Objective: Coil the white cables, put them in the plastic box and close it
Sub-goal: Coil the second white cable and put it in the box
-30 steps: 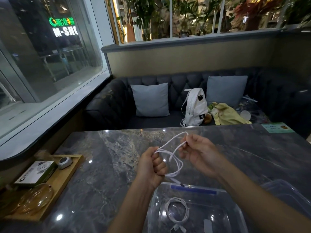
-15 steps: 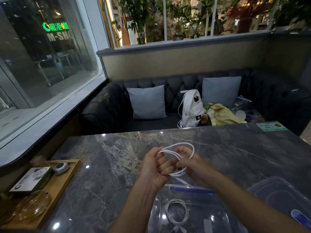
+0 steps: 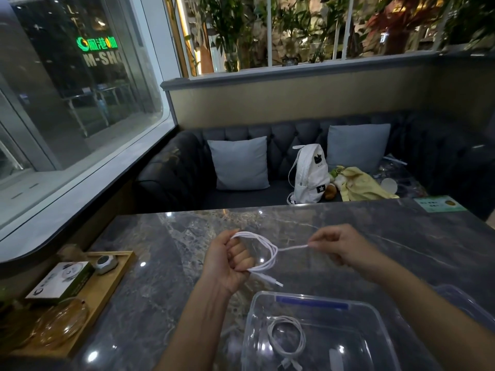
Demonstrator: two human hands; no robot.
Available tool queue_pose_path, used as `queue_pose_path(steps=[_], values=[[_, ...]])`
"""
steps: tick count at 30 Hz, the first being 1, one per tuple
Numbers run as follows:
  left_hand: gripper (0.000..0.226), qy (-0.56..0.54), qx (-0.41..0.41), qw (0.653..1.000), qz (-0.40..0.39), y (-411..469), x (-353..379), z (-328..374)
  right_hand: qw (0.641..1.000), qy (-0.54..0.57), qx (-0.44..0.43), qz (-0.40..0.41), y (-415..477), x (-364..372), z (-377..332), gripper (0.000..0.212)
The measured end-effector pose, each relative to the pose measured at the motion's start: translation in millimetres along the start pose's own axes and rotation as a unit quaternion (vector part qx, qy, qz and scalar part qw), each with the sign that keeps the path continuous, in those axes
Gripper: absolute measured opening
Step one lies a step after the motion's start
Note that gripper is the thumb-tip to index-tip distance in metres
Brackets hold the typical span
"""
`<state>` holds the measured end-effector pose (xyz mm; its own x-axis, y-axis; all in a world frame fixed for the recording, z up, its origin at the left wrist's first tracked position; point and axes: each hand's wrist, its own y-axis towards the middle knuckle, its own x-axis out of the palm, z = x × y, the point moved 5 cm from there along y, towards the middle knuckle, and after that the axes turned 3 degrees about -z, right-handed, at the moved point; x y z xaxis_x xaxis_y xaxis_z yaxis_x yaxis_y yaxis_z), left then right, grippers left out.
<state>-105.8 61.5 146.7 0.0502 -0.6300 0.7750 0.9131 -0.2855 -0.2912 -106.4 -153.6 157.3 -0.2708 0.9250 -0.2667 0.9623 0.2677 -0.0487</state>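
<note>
1. Carrying everything near at hand: a grey marble desk [image 3: 160, 263], spreading under and beyond the plastic box [image 3: 342, 341].
2. Lying well left of the plastic box, along the desk's edge: a wooden tray [image 3: 112, 279], bearing a small carton [image 3: 60, 282] and an amber glass dish [image 3: 63, 321].
3. Sitting open at the desk's near edge: the plastic box itself, clear-walled, showing a blue strip along its far rim.
4. Resting just right of the plastic box: a clear lid [image 3: 466, 301], only partly showing.
5. Hovering beyond the box's far left corner: the left grip [image 3: 230, 261], clamping curled fingers round several loops of a white cable [image 3: 267, 250].
6. Hovering beyond the box's far right corner: the right grip [image 3: 342, 247], pinching one free strand of that cable between thumb and fingertip.
7. Hanging in the air above the desk, beyond the box's far rim: the white cable, stretching taut between both grips, its plug dangling toward the box without touching it.
8. Lying inside the plastic box, on its floor: a second white cable [image 3: 288, 336], already coiled.
</note>
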Motion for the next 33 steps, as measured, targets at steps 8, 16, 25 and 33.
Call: queue_pose_path(steps=[8, 16, 25, 33], values=[[0.056, 0.072, -0.017, 0.997, 0.000, -2.0, 9.1, -15.2, 0.980, -0.169, 0.015, -0.101, 1.7, 16.3, -4.2, 0.009], [0.045, 0.085, -0.050, 0.994, -0.039, -6.5, 18.0, -28.9, 0.974, 0.124, 0.003, -0.192, -4.3, 56.3, -16.2, 0.033], [0.048, 0.033, -0.063, 0.996, -0.059, -13.8, 20.0, -18.0, 0.942, 0.269, 0.010, -0.201, 1.7, 80.8, -23.0, 0.011], [0.046, 0.337, 0.028, 0.941, 0.030, -15.2, 0.2, -0.1, 0.967, 0.198, 0.025, -0.160, 11.3, 75.0, -17.5, 0.021]])
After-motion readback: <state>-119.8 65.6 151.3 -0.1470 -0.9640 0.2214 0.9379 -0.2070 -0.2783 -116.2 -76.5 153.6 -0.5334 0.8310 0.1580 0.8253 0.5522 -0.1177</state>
